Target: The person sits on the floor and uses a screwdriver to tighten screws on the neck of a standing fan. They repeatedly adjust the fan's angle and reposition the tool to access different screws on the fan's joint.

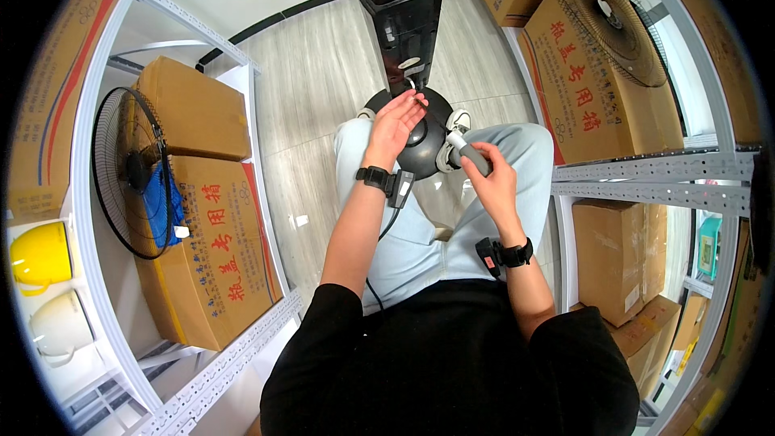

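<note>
Black stand (404, 40) rises from a round base (418, 160) on the floor, upright between the person's feet at upper middle.

At the far left, a tall carton (60, 97) fills a pale metal rack (242, 363), with a yellow mug (42, 254) and a white mug (61, 324) below it. Next come a round black wire grille (113, 157) with blue material (155, 200) behind its rim, and two stacked brown boxes (198, 109).

The left hand (393, 123) is turned palm up at the foot of the column, its fingers slightly curled; whether they pinch something small cannot be told. Its wrist wears a black strap (372, 177) beside a black module (400, 189) with a cable.

To its right, the right hand (494, 182) grips a grey-handled tool (478, 161), whose white end points toward a shoe (459, 120). Another black strap (514, 254) circles this wrist, above pale blue jeans (521, 157).

Farther right, a large lettered carton (577, 93) has a second wire grille (617, 32) against it, while plainer cartons (609, 250) occupy the level below.
</note>
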The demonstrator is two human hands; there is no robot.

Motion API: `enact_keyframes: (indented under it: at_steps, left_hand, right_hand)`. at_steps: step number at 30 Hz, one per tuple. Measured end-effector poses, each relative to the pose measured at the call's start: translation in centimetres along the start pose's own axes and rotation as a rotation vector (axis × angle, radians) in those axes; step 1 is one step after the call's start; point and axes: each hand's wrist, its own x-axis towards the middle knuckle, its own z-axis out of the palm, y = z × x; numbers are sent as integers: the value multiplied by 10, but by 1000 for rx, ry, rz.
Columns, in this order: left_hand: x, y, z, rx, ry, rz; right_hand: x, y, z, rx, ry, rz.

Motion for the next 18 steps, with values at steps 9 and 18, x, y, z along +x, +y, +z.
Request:
enact_keyframes:
  at_steps: [9,18]
  left_hand:
    - [-1,2,0,32,25,-7]
    - [0,5,3,91,10,11]
  right_hand:
    - [0,0,3,-65,28,-103]
    - [-1,-3,3,-214,93,-288]
